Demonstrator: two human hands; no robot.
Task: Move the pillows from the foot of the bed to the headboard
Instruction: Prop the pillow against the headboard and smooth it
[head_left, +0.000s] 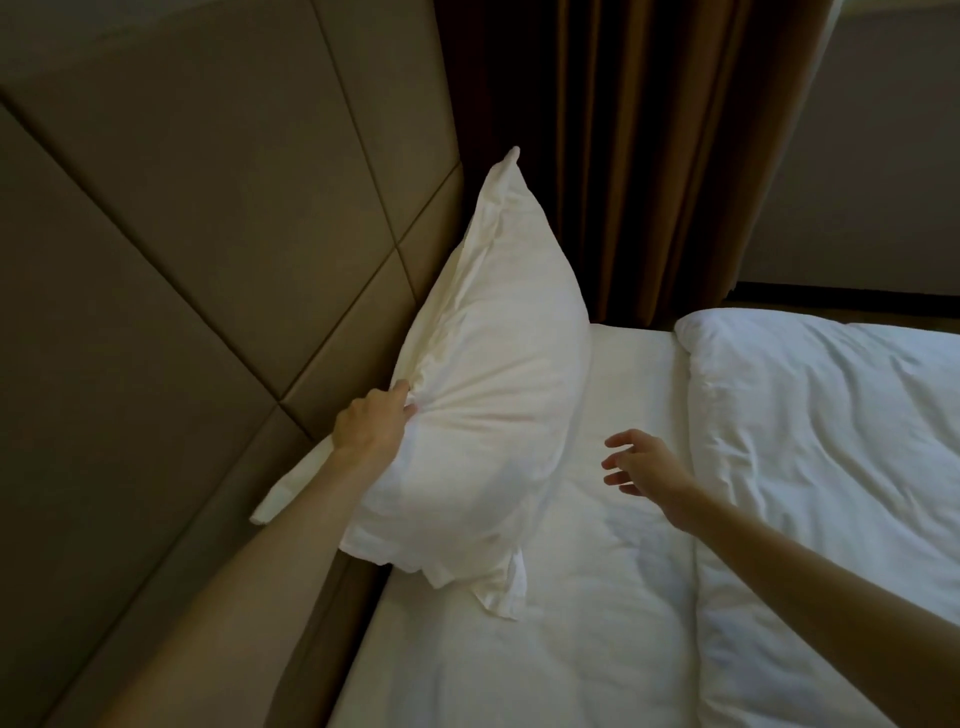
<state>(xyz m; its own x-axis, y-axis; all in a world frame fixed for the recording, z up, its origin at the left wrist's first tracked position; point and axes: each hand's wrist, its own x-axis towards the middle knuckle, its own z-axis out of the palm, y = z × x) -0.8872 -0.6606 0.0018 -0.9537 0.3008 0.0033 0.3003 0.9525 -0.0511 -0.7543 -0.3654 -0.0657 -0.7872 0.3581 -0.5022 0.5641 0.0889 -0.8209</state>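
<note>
The padded headboard fills the left side, its panels divided by stitched seams. One white pillow stands on edge against it, tilted, with its lower edge resting on the bed sheet and its upper corner pointing up in front of the brown curtain. The left hand meets the pillow at its headboard-side edge; its grip is closed, pinching a fold of the pillowcase. The pillowcase flap hangs loose at the near bottom corner. To the right of the pillow lies a strip of bare sheet. The right hand hovers over this strip, apart from the pillow, fingers spread wide and holding nothing. Farther right, the folded edge of the white duvet borders the strip.
</note>
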